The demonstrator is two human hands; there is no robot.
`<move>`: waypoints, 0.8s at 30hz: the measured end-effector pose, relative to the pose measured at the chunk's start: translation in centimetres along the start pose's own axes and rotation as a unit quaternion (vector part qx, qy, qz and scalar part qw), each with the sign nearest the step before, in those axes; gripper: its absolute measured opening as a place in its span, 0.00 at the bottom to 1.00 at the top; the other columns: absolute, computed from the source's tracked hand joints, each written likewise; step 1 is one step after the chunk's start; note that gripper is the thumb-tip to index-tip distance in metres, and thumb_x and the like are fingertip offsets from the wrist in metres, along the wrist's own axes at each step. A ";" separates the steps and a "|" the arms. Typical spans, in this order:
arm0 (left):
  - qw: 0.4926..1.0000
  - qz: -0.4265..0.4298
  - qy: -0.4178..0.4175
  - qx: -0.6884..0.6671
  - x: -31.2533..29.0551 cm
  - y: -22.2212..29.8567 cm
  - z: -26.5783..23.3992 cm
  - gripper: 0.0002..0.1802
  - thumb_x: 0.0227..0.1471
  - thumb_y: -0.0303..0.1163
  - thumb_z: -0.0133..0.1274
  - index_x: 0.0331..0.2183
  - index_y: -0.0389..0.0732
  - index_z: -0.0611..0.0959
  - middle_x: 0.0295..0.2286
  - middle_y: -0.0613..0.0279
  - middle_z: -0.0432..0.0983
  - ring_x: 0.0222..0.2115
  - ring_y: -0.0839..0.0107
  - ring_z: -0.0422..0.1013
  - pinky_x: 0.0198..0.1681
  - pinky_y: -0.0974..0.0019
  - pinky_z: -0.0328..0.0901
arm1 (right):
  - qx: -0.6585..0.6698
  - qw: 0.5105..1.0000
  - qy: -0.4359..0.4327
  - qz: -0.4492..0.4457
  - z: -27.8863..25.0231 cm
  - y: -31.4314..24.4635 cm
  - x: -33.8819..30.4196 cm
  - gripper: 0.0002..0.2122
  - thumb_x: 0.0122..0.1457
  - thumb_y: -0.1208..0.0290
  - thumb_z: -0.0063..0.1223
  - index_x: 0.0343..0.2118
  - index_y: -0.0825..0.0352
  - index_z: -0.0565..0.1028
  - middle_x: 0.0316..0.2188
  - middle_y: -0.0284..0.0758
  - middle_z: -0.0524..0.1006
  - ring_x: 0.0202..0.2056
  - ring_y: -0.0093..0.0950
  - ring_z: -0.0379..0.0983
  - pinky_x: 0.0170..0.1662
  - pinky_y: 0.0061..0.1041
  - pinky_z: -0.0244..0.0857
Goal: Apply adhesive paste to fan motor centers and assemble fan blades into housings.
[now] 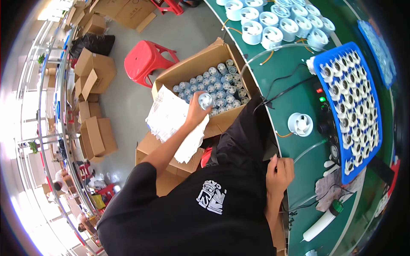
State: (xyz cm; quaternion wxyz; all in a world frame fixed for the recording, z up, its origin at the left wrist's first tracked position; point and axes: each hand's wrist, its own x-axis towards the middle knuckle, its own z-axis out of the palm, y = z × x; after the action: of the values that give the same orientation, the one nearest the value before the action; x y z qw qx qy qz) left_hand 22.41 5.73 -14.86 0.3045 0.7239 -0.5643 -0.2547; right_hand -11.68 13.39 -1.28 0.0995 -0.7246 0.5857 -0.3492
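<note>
My left hand [197, 112] reaches down to my left and grips a small silvery cylindrical part [206, 100] over an open cardboard box [200, 59] packed with several like parts [218, 85]. Crumpled white paper [168, 117] lies over the box's near edge, under my forearm. My right hand [279, 173] rests with fingers curled at the edge of the green workbench [290, 72], beside a clear tube [305, 151]; it seems to hold nothing. A single white round fan housing [300, 124] sits on the bench just beyond it.
A blue tray [354, 102] full of white round parts lies on the bench at right. Several white fan housings [273, 23] stand at the far end. A red plastic stool [145, 62] and more cardboard boxes [96, 72] sit on the floor. A white bottle with green cap [324, 219] lies near me.
</note>
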 end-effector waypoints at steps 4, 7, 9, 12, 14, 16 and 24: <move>0.975 -0.211 -0.018 -0.069 5.3 -3.7 2.4 0.35 0.38 0.35 0.66 0.48 0.40 0.69 0.40 0.46 0.76 0.40 0.54 0.74 0.44 0.55 0.68 | -0.047 0.998 -0.016 -0.027 1.2 -1.0 1.5 0.06 0.51 0.80 0.60 0.23 0.69 0.72 0.23 0.35 0.69 0.24 0.35 0.66 0.21 0.32 0.59; 0.974 -0.225 -0.007 0.014 8.0 -11.5 6.7 0.40 0.37 0.42 0.68 0.49 0.42 0.67 0.42 0.47 0.75 0.43 0.52 0.73 0.46 0.56 0.67 | -0.061 0.997 -0.053 0.007 2.0 -2.0 3.4 0.05 0.52 0.80 0.59 0.24 0.68 0.73 0.24 0.36 0.69 0.25 0.36 0.66 0.25 0.34 0.60; 0.954 -0.301 -0.016 0.015 8.9 -13.7 9.0 0.42 0.34 0.44 0.69 0.49 0.41 0.66 0.42 0.46 0.75 0.43 0.51 0.73 0.47 0.55 0.67 | -0.093 0.991 -0.097 -0.011 2.0 -1.5 3.8 0.04 0.51 0.78 0.60 0.25 0.67 0.74 0.24 0.35 0.67 0.26 0.35 0.66 0.24 0.33 0.60; 0.945 -0.327 -0.004 -0.013 9.1 -15.4 13.5 0.42 0.33 0.40 0.68 0.49 0.39 0.66 0.39 0.41 0.76 0.41 0.48 0.74 0.45 0.54 0.68 | -0.132 0.979 -0.154 -0.028 1.9 -0.6 4.2 0.04 0.51 0.74 0.61 0.26 0.64 0.76 0.23 0.34 0.65 0.25 0.34 0.66 0.22 0.33 0.60; 0.947 -0.321 0.010 -0.011 8.5 -16.1 15.9 0.42 0.34 0.41 0.68 0.49 0.39 0.66 0.39 0.39 0.76 0.40 0.47 0.74 0.45 0.53 0.68 | -0.157 0.968 -0.191 -0.042 1.8 -1.2 5.4 0.03 0.52 0.72 0.61 0.26 0.61 0.77 0.22 0.32 0.65 0.23 0.33 0.65 0.21 0.31 0.60; 0.928 -0.370 -0.040 0.009 8.6 -14.4 18.8 0.42 0.34 0.43 0.68 0.50 0.40 0.67 0.41 0.42 0.76 0.42 0.47 0.74 0.47 0.54 0.68 | -0.132 0.972 -0.195 -0.023 1.5 -0.5 5.1 0.02 0.52 0.73 0.61 0.26 0.61 0.78 0.21 0.32 0.65 0.22 0.32 0.65 0.21 0.31 0.59; 0.934 -0.343 -0.085 -0.049 6.6 -14.1 25.3 0.40 0.35 0.39 0.65 0.51 0.39 0.67 0.40 0.41 0.76 0.42 0.46 0.74 0.47 0.52 0.68 | -0.033 0.977 -0.211 0.019 1.4 -0.1 5.6 0.02 0.53 0.74 0.58 0.26 0.62 0.80 0.19 0.30 0.68 0.20 0.30 0.64 0.19 0.30 0.57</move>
State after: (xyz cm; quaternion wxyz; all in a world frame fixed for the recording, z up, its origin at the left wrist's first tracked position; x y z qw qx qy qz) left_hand 15.26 -2.11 -42.66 0.1851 0.8332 -0.2920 -0.4316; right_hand -10.31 7.93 -0.10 0.2033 -0.7739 0.5762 -0.1665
